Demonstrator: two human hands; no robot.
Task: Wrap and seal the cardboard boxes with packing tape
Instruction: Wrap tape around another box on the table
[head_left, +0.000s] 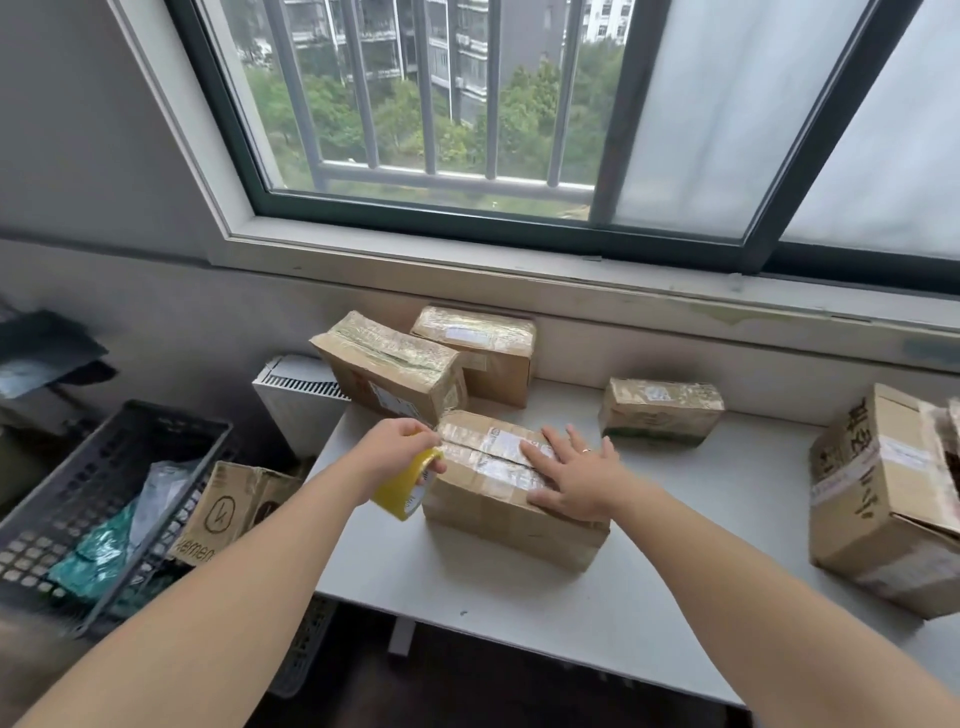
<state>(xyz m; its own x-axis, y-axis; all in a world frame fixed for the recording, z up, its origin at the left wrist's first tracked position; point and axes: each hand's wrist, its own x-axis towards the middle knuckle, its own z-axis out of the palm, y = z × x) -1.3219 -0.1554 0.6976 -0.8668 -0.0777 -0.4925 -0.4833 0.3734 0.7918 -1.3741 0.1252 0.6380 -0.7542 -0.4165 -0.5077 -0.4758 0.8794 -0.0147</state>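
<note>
A pale table (649, 597) is standing under a wide window (441, 104) with bars outside it, and the table's far side is running along the wall below the sill (519, 270). The middle box (498, 525) is sitting near the table's left edge, its top already covered in shiny tape.

The left hand (395, 449) is gripping a yellow tape roll (405, 493) at the box's left end, with the roll hanging just past the box's side. The right hand (576, 473) is lying flat with fingers spread, pressing on the box's top right part.

Behind it, a tilted box (395, 364) and a back box (483, 343) are sitting side by side close to the wall. A small box (660, 410) is resting further right, apart from the middle one. A big box (883, 499) is standing near the right end with its flaps loose.

Bare tabletop is showing in front of the middle box up to the near edge, and between that box and the big one. Left of the table, lower down, a dark crate (104, 493), a printed carton (234, 509) and a white heater (296, 400) are crowding the floor.
</note>
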